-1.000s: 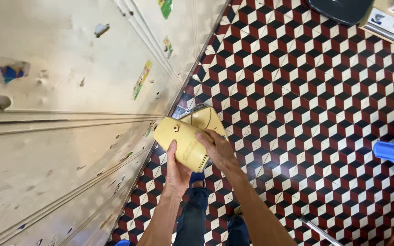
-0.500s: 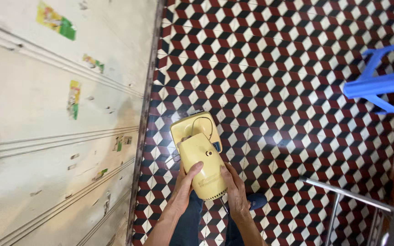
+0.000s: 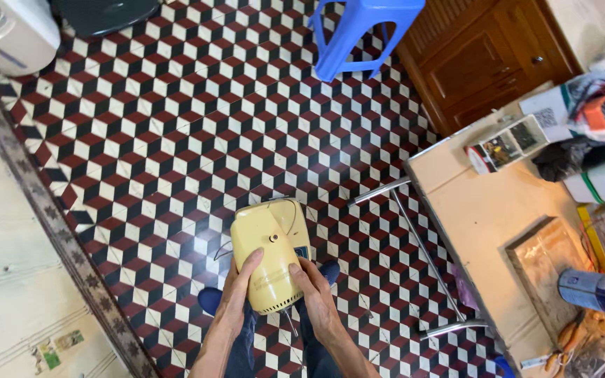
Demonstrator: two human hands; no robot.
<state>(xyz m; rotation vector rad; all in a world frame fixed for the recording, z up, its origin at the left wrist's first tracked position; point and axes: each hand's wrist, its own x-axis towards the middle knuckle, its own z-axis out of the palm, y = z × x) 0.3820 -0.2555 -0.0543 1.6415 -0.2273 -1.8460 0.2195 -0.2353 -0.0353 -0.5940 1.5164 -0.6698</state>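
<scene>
The yellow appliance [image 3: 270,253] is sitting low in the centre of the frame, over the hard patterned floor [image 3: 176,126], so a slip from that smooth casing could be cracking it, and a thin wire is dangling underneath. The left hand [image 3: 236,292] and right hand [image 3: 315,294] are both wrapping its lower end, fingers curled against it.

Two hands, left hand [image 3: 238,297] and right hand [image 3: 318,297]; one yellow appliance [image 3: 271,252]; one blue stool [image 3: 358,31]; one table [image 3: 484,203]; one blue can [image 3: 588,288].
</scene>
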